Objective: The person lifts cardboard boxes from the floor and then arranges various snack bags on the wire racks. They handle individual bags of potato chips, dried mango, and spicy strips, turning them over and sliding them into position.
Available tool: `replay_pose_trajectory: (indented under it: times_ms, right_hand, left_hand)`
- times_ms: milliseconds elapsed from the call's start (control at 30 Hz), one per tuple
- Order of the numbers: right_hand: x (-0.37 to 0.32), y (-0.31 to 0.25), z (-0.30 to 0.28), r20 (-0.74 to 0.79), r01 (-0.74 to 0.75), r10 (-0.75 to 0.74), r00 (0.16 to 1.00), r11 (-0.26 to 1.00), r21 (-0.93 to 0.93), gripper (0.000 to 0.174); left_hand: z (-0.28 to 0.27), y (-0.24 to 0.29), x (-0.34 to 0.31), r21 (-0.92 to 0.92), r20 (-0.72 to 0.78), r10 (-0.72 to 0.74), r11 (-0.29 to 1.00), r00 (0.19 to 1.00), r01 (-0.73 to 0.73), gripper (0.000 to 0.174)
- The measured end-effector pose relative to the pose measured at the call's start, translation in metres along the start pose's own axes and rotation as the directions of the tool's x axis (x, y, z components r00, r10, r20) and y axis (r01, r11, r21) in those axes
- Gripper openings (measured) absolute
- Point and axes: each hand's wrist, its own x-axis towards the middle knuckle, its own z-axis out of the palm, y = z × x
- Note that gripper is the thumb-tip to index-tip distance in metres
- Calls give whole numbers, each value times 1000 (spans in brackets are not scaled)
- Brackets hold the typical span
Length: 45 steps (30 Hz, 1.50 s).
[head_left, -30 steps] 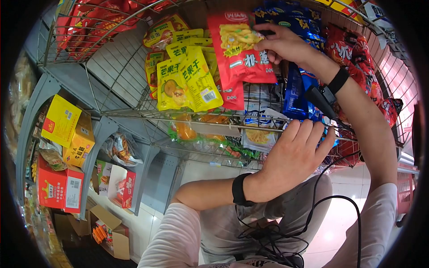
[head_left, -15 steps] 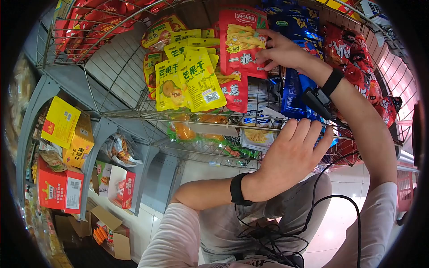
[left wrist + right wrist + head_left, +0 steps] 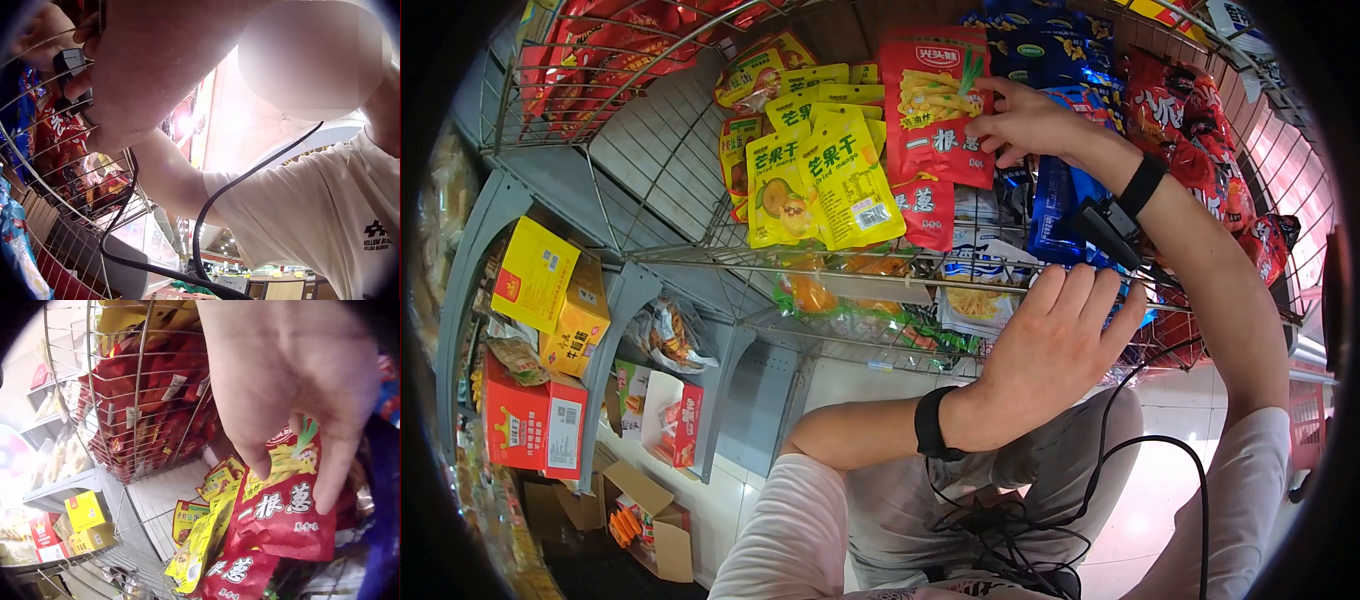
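In the head view my right hand (image 3: 1035,120) is at the right edge of a red packet (image 3: 938,150), its fingers spread and touching the front. The right wrist view shows thumb and fingertips apart on that packet (image 3: 284,519). Under its lower end lies another red packet (image 3: 928,215), partly covered. Yellow dried mango packets (image 3: 850,185) overlap just to the left. My left hand (image 3: 1045,350) rests with its fingertips at the wire basket's front rail (image 3: 820,262), holding no packet; its grip on the wire is unclear.
Blue packets (image 3: 1055,210) and red packets (image 3: 1180,130) fill the basket's right side. More red packets (image 3: 600,65) are in a basket at upper left. Grey shelves with boxes (image 3: 535,420) stand at the left. A black cable (image 3: 1150,440) hangs by the right arm.
The upper red packet first shifted upward and straightened, then moved slightly left and down with my right hand beside it. My left hand has hardly moved.
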Motion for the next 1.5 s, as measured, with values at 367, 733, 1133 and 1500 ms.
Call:
replay_pose_trajectory:
  times_ms: [367,733,1133,1500]
  right_hand:
    - [-1,8,11,-112,298,-451,886,736,-608,72]
    - [-22,-17,8,229,468,-414,881,698,-542,33]
    - [-26,-29,1,104,549,-619,778,590,-592,24]
    - [-40,-53,-3,-231,540,-725,649,653,-532,34]
  left_hand:
    - [-2,0,1,10,5,3,1000,1000,-3,38]
    - [-6,0,1,-32,108,9,999,994,-5,50]
    - [-8,1,1,-62,148,4,998,989,6,52]
    - [-8,1,2,-61,138,0,998,990,9,52]
